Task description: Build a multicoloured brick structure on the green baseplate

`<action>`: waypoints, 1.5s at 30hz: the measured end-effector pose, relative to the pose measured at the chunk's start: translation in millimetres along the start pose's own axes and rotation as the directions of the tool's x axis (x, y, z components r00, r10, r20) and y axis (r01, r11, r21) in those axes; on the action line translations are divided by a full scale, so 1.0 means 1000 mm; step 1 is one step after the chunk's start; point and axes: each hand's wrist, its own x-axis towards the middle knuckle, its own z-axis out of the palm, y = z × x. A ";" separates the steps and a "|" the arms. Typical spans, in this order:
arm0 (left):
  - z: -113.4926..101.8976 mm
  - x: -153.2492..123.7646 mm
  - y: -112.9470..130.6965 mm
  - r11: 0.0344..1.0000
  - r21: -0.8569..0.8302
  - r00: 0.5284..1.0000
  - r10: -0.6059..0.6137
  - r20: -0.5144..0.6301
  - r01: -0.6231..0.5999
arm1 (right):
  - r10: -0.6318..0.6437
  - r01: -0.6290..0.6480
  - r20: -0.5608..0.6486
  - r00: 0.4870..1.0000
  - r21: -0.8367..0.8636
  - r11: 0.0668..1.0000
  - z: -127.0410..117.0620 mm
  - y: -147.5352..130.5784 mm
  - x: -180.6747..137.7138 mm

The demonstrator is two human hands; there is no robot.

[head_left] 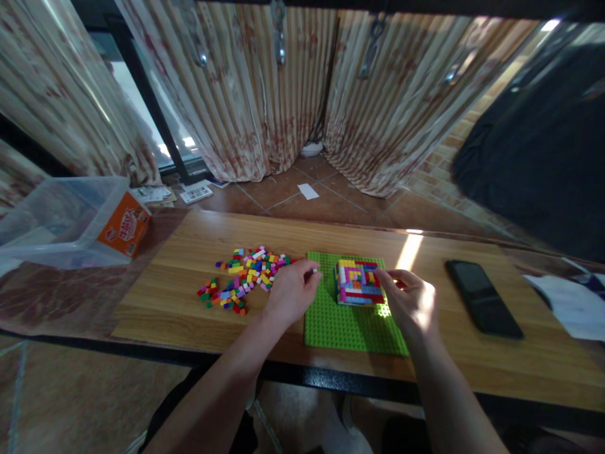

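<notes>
A multicoloured build of toy bricks (352, 292) sits on the upper right part of a green studded baseplate (331, 331). My left hand (290, 290) is closed at the baseplate's left edge, pinching a tiny white brick (315, 270) at its fingertips. At the right side of the build, my right hand (413, 302) has its thumb and fingers drawn together, the tips touching or just over the build's upper right edge. Whatever those fingers hold is hidden. Small loose bricks (253, 271) in many colours lie scattered left of my left hand.
The wooden table (161, 296) carries a black phone (482, 297) on the right, with white papers (562, 306) beyond it. A clear plastic bin (66, 233) with an orange label stands at the far left. Striped curtains (265, 94) hang behind; a dark cloth-like shape (543, 151) is at upper right.
</notes>
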 end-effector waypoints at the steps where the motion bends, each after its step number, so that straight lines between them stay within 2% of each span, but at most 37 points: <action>1: 0.000 0.000 0.000 1.000 0.001 1.000 0.000 0.002 0.000 | -0.003 0.003 0.001 1.000 0.006 1.000 0.002 0.001 0.000; 12: 0.000 -0.001 0.000 1.000 -0.008 1.000 0.006 -0.008 -0.006 | 0.031 -0.031 0.011 0.999 0.035 0.999 0.009 0.004 0.001; 21: 0.002 -0.003 0.003 0.999 -0.044 1.000 0.008 0.006 -0.007 | -0.106 0.106 -0.035 0.994 0.010 0.994 0.012 0.000 -0.004; 25: 0.006 -0.004 0.005 0.997 -0.079 1.000 0.011 0.019 -0.009 | -0.108 0.109 -0.020 0.994 0.014 0.994 0.012 -0.001 -0.004; 29: 0.011 -0.005 0.004 0.994 -0.112 1.000 0.016 0.017 -0.014 | -0.079 0.076 0.019 0.997 0.097 0.992 0.014 0.003 -0.004; 33: 0.012 -0.004 0.003 0.989 -0.146 1.000 0.004 0.008 -0.003 | 0.010 -0.037 0.104 0.995 0.263 0.964 0.010 0.005 0.000; 35: 0.011 -0.004 0.002 0.989 -0.149 1.000 0.005 -0.001 -0.005 | 0.051 -0.060 0.036 0.998 0.288 0.956 0.003 0.004 0.004; 38: 0.006 -0.001 0.000 0.987 -0.159 1.000 0.003 -0.012 -0.004 | 0.077 -0.030 -0.147 0.986 0.299 0.954 -0.008 -0.002 0.006; 40: -0.001 0.003 -0.004 0.986 -0.168 1.000 -0.001 -0.024 -0.003 | 0.069 0.006 -0.198 0.978 0.354 0.935 -0.013 -0.010 0.001; 41: -0.005 0.005 -0.006 0.985 -0.170 0.999 -0.002 -0.033 -0.004 | 0.052 0.025 -0.178 0.983 0.406 0.914 -0.013 -0.015 -0.005; 43: -0.017 0.010 -0.013 0.986 -0.165 0.998 -0.004 -0.068 -0.007 | -0.047 0.067 -0.051 0.998 0.518 0.853 -0.010 -0.028 -0.023; 45: -0.032 0.013 -0.020 0.990 -0.144 0.995 -0.008 -0.103 -0.007 | -0.229 0.124 0.128 0.965 0.548 0.827 -0.002 -0.041 -0.044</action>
